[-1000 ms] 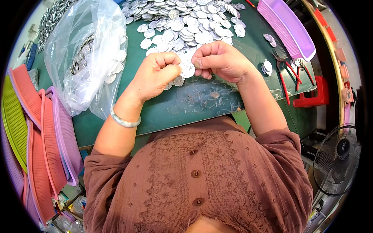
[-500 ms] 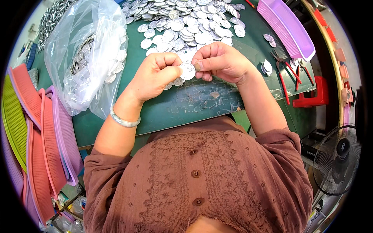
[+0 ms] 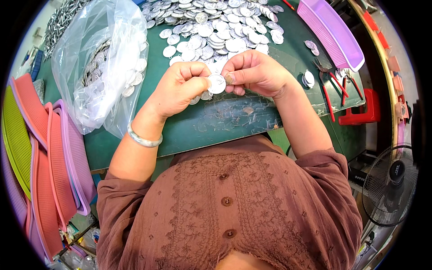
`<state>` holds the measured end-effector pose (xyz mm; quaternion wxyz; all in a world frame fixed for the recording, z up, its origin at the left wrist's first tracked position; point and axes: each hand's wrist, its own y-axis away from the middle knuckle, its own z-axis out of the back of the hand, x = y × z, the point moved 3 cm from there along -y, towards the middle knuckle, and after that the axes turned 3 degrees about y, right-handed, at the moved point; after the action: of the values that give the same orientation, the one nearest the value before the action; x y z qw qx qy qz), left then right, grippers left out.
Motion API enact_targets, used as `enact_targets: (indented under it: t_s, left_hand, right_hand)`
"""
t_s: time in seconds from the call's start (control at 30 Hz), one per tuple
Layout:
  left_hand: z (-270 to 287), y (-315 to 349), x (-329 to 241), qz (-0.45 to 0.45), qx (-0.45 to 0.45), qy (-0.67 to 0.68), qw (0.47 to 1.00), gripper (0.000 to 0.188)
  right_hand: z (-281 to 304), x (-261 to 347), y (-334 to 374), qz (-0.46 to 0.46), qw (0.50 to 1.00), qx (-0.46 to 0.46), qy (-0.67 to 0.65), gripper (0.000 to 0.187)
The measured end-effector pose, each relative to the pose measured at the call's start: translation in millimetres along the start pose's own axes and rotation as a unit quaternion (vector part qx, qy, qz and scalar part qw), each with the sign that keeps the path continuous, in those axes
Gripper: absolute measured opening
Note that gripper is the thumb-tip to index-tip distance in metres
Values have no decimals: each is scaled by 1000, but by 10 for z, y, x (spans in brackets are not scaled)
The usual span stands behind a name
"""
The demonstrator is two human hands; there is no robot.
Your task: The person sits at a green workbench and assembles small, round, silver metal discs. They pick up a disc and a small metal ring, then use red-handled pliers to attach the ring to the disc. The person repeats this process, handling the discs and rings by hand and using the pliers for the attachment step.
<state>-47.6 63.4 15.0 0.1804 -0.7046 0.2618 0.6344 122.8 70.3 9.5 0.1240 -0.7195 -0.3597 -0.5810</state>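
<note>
My left hand (image 3: 182,85) and my right hand (image 3: 256,72) meet over the near part of a green table (image 3: 180,130). Between the fingertips of both hands sits one round silver disc (image 3: 217,83). Just beyond the hands lies a large heap of the same silver discs (image 3: 211,24), spread across the table's far side. A silver bangle (image 3: 143,139) rings my left wrist.
A clear plastic bag (image 3: 101,63) with more discs lies at the left. Stacked pink, purple and green mesh trays (image 3: 49,166) stand at the far left. A purple tray (image 3: 330,31), red-handled pliers (image 3: 330,87), a few loose discs (image 3: 308,78) and a floor fan (image 3: 389,184) are at the right.
Both hands stay in place; the fingers have shifted slightly on the disc held between them.
</note>
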Motion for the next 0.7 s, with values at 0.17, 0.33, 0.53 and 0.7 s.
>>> enact_targets:
  t_s: [0.17, 0.33, 0.53, 0.7]
  left_hand:
    - [18, -8, -7, -9, -4, -12, 1000, 11]
    - [45, -9, -12, -5, -14, -18, 1000, 12]
    - [44, -17, -13, -16, -13, -24, 999, 12]
    - [66, -32, 39, -20, -18, -60, 998, 12]
  right_hand:
    - [1, 24, 5, 20, 1000, -8, 22, 14]
    - [-17, 83, 25, 58, 985, -65, 151, 14]
    - [-50, 76, 29, 105, 967, -77, 217, 16]
    - [-50, 79, 37, 111, 959, -75, 248, 15]
